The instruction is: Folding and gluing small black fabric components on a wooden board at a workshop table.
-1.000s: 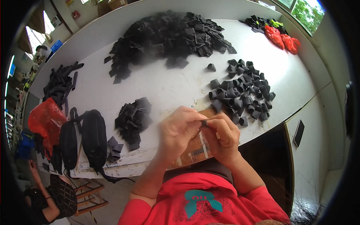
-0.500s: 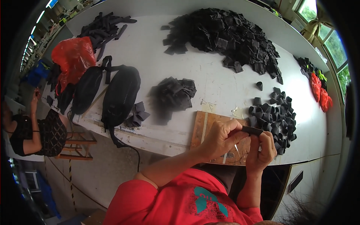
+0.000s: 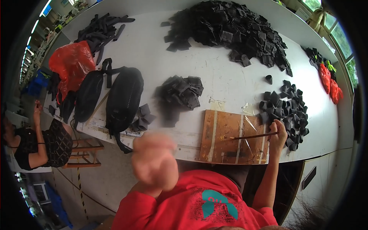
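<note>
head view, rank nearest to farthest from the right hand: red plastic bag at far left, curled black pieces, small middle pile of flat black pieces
From the right hand:
1. Curled black pieces: close beside it, at the right.
2. Small pile of flat black pieces: well to its left, in the middle.
3. Red plastic bag: far left.
</note>
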Demonstrator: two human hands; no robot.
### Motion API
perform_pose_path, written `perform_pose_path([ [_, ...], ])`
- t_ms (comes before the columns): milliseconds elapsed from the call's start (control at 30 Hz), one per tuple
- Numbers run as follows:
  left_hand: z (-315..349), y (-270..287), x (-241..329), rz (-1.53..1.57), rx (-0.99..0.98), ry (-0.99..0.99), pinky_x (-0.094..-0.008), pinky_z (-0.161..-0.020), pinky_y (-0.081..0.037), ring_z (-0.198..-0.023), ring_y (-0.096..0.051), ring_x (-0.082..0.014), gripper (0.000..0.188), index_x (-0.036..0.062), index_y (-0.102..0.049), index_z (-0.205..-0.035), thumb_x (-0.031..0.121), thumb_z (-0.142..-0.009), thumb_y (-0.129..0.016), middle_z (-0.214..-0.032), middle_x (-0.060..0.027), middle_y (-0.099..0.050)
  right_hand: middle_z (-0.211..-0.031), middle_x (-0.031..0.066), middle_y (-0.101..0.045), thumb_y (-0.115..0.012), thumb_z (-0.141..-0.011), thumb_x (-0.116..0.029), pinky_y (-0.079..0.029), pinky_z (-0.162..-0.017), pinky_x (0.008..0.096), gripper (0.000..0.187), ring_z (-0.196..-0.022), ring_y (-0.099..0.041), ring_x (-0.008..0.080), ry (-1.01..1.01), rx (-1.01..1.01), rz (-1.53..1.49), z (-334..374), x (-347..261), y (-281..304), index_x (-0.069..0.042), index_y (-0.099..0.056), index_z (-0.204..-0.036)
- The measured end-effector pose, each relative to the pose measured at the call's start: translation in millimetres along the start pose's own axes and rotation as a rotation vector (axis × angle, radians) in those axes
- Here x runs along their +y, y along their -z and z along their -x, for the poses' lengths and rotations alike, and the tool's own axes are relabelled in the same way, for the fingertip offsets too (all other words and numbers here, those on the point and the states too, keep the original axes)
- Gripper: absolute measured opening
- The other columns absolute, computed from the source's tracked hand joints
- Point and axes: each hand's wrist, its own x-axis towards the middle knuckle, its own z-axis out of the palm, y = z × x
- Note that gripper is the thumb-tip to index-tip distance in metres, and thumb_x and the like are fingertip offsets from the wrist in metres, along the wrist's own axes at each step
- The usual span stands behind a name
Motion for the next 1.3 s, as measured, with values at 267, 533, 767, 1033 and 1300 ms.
perform_pose_path([
  [267,-3,-38,53,0.441,0.417,-0.785,-0.0304,-0.074,-0.041,-0.102,-0.043,-0.0168,0.025,0.0112,-0.044,-0.113,0.014,-0.089,-0.049,-0.112,-0.0015,-0.046,-0.083,0.0120,-0.054,-0.054,-0.081,-0.008,-0.043,-0.060,0.0374,0.013,-0.071,-0.055,0.0308,0.425,0.046,0.587,39,33,-29,-0.005,-0.055,-0.094],
  [533,30,-2,6,0.056,-0.308,-0.234,-0.0323,-0.052,-0.049,-0.071,-0.059,-0.0273,0.016,-0.0026,-0.054,-0.086,-0.002,-0.071,-0.059,-0.093,-0.0177,-0.055,-0.086,0.0132,-0.053,-0.051,-0.083,-0.010,-0.043,-0.060,0.0404,0.012,-0.073,-0.054,0.0339,0.435,0.027,0.649,42,37,-29,-0.007,-0.056,-0.094],
  [767,49,9,-124,-1.127,-0.510,0.339,-0.0394,-0.085,-0.039,-0.102,-0.041,-0.0377,0.058,-0.0035,-0.039,-0.119,0.016,-0.072,-0.067,-0.118,-0.0227,-0.038,-0.087,0.0139,-0.054,-0.049,-0.082,-0.009,-0.044,-0.062,0.0404,0.016,-0.076,-0.054,0.0339,0.433,0.026,0.655,42,40,-30,-0.006,-0.057,-0.096],
  [1033,38,42,-178,-1.208,-0.707,0.338,-0.0386,-0.076,-0.043,-0.089,-0.051,-0.0331,0.034,-0.0015,-0.052,-0.099,-0.004,-0.065,-0.057,-0.091,-0.0161,-0.051,-0.085,0.0133,-0.053,-0.048,-0.081,-0.009,-0.043,-0.061,0.0405,0.015,-0.074,-0.054,0.0337,0.438,0.048,0.653,42,34,-32,-0.006,-0.056,-0.094],
  [1300,31,58,-129,-1.019,-0.526,0.290,-0.0394,-0.070,-0.044,-0.079,-0.054,-0.0348,0.027,-0.0001,-0.058,-0.090,-0.009,-0.064,-0.056,-0.082,-0.0164,-0.056,-0.081,0.0130,-0.051,-0.049,-0.081,-0.008,-0.043,-0.058,0.0404,0.013,-0.071,-0.053,0.0338,0.432,0.046,0.654,41,34,-30,-0.008,-0.055,-0.092],
])
